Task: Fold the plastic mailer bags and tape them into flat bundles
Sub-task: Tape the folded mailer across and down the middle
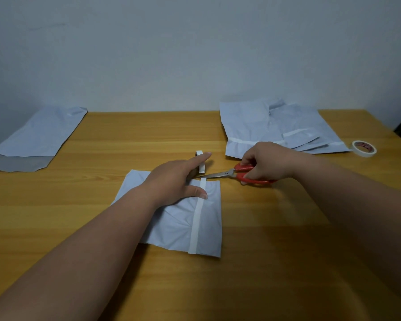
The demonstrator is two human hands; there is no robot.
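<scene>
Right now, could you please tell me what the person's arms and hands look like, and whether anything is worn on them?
Both forearms are bare up to the frame edge: no sleeves show. The left hand and right hand wear no gloves, and no rings, watch or bracelet show on the fingers or wrists. Nails are short and unpainted where visible.

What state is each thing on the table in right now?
folded mailer: flat, white tape strip along it
small tape roll: upright, held by left hand
scissors: in right hand, blades at the tape
second tape roll: lying flat
unfolded mailer: flat, far left
</scene>
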